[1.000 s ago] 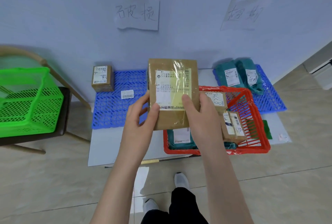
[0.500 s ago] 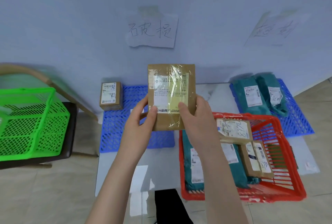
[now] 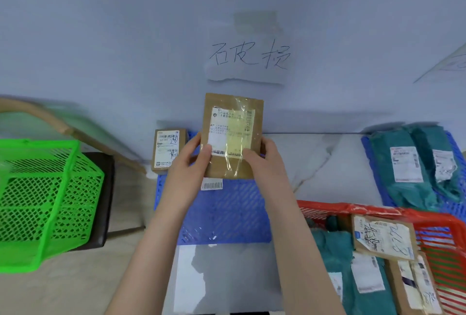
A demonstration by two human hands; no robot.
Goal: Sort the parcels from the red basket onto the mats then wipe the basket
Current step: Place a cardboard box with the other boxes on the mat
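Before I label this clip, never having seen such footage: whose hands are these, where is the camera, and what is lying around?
The camera sits on a person's head, looking down at their bare hands. The left hand and right hand hold a brown cardboard parcel upright over a blue mat. A small brown box stands at that mat's far left corner. Teal mailer bags lie on a second blue mat to the right. The red basket holds more parcels. A green basket sits left.

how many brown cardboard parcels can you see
4: one held in both hands, one on the left blue mat's back corner, two in the red basket. More may be hidden underneath.
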